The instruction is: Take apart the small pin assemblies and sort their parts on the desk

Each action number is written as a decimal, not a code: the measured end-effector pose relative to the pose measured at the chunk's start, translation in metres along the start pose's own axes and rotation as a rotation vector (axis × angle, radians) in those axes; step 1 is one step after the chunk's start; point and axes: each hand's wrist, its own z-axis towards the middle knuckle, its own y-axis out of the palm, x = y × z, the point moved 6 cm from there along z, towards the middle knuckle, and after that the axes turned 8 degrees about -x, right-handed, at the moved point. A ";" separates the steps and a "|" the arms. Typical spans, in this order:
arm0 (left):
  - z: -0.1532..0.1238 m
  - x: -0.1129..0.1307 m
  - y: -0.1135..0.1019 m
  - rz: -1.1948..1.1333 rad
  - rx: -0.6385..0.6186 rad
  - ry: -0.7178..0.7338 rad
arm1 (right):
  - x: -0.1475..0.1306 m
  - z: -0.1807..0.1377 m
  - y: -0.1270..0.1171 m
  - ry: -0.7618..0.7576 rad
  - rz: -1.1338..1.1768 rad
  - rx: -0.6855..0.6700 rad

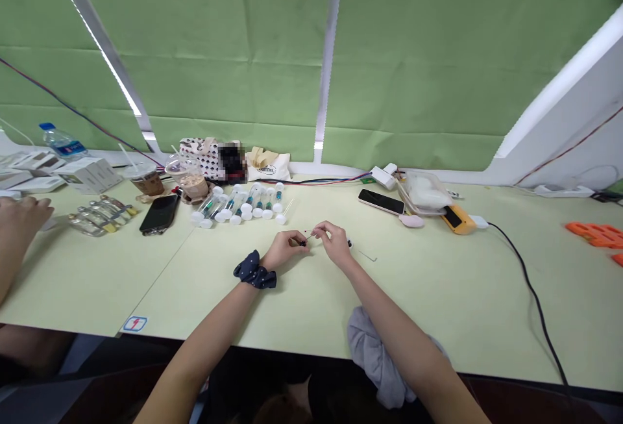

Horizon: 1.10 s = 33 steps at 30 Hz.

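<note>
Small dark piece [302, 243]: tiny and nearly black, just above the worktop [311, 307], centre; its exact shape is too small to tell.
Thin stem [310, 237]: slender, slanting from the dark piece toward the right hand.
Left hand [286, 247]: fingers pinched on the dark piece.
Right hand [333, 242]: fingertips drawn together at the stem's far end; whether they grip it, I cannot tell.
Bent rod [366, 256]: thin, metallic, lying right of the right hand.
White-capped tubes [248, 203]: clustered beyond the left hand, with blue-green parts inside.
</note>
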 end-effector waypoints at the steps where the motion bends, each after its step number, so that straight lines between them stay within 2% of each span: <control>1: 0.000 0.001 -0.001 0.001 0.008 0.008 | 0.000 0.000 -0.001 0.006 0.011 0.005; 10: -0.001 0.002 0.000 -0.072 0.017 -0.008 | 0.009 0.001 -0.002 0.103 0.114 0.024; 23: -0.002 0.002 0.004 -0.207 -0.048 -0.072 | 0.026 0.002 -0.002 0.169 0.220 0.055; 29: -0.001 -0.002 0.004 -0.236 -0.040 -0.080 | 0.017 0.002 -0.004 0.132 0.127 0.037; 33: 0.000 0.001 0.008 -0.305 -0.086 -0.042 | 0.005 0.003 -0.005 0.050 0.009 -0.004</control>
